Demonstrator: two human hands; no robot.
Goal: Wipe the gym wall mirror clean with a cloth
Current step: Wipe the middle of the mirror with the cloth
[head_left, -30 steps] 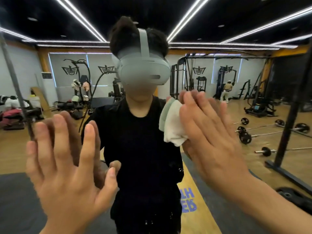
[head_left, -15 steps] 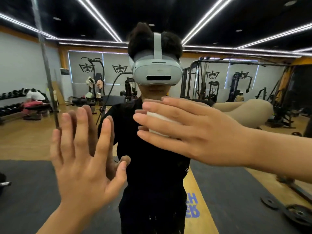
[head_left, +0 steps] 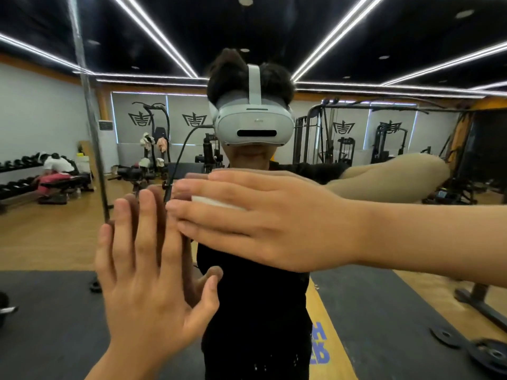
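The wall mirror fills the view and reflects the gym and me in a black top with a white headset. My right hand lies flat with straight fingers pointing left, pressing a white cloth against the glass at chest height; only a sliver of cloth shows between the fingers. My left hand is flat on the mirror, fingers straight and pointing up, just left of and below the right hand's fingertips. Both hands' reflections show behind them.
A vertical mirror seam runs down the glass at left. Reflected behind me are a dumbbell rack, a bench with a person, cable machines, black floor mats and weight plates at lower right.
My right hand turned from upright to sideways and swept left across the mirror with the cloth, now covering most of it. My left hand stayed flat on the glass.
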